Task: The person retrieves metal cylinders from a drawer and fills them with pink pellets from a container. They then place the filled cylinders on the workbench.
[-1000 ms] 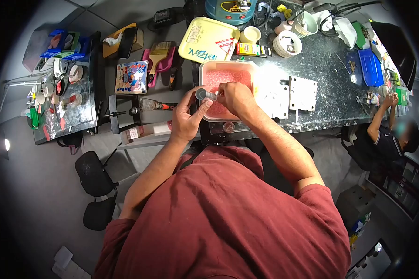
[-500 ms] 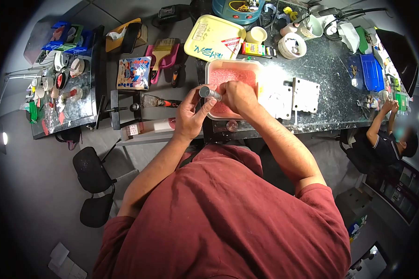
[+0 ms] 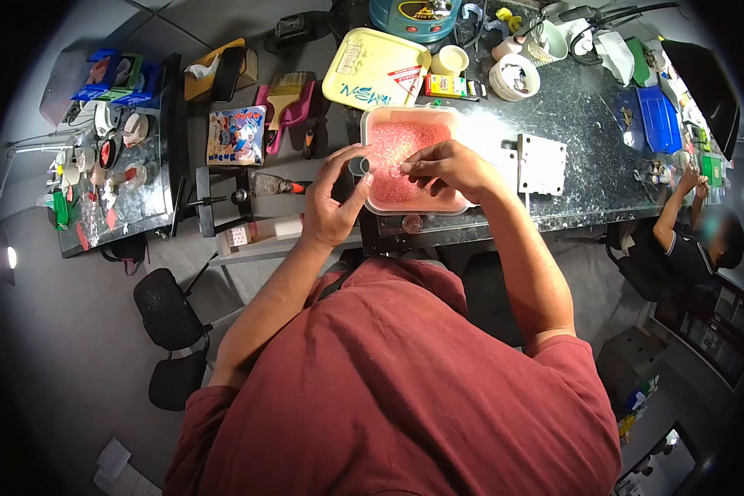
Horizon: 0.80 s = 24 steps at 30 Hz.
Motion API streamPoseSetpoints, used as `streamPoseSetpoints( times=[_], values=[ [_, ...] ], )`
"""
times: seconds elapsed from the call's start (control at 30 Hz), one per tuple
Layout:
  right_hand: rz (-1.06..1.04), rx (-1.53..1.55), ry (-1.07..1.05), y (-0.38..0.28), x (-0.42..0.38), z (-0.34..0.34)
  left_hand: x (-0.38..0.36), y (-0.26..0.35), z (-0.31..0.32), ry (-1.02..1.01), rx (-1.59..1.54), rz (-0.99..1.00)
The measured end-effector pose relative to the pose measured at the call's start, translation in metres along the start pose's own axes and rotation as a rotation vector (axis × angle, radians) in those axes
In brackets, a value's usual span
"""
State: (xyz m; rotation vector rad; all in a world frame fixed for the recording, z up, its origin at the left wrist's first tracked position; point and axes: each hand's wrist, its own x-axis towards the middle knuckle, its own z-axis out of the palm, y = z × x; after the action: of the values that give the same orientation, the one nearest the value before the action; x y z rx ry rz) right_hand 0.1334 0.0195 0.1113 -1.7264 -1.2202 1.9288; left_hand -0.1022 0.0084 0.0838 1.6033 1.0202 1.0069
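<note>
1. Left hand [image 3: 331,205] is half curled, thumb and fingers closed around a short grey cylinder [image 3: 360,166] whose round mouth faces up toward the camera (the inside is too dark to read).
2. Right hand [image 3: 465,172] is partly closed, thumb and fingertips drawn close together over the pink granules [image 3: 393,186]; whether anything is pinched there, I cannot tell.
3. Those granules spread across a pale plastic container [image 3: 413,113] on the bench; the cylinder is at its left rim, apart from the right fingertips.
4. Judging by the hands, the step is one of working at the granules with the cylinder held ready. A next move would seem to call for a steady left grip, mouth upright, and a light right-hand touch, since loose grains could scatter.
5. Beyond the container lies a yellow lid [image 3: 372,58]; to its right, a metal plate [image 3: 543,165].
6. Farther back stands a teal canister [image 3: 412,23].
</note>
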Motion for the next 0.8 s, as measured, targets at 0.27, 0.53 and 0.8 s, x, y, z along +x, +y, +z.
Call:
streamPoseSetpoints(
  times=[0.27,0.53,0.8],
  values=[
    [-0.184,0.284,0.103,-0.011,-0.030,-0.019,0.010,0.015,0.014,-0.084,0.340,0.158],
    [-0.413,-0.063,0.383,-0.010,-0.036,0.005,0.014,0.008,0.026,-0.094,0.474,0.141],
    [-0.990,-0.665,0.656,0.009,-0.028,0.014,0.015,0.008,0.028,-0.090,0.452,0.130]
  ],
)
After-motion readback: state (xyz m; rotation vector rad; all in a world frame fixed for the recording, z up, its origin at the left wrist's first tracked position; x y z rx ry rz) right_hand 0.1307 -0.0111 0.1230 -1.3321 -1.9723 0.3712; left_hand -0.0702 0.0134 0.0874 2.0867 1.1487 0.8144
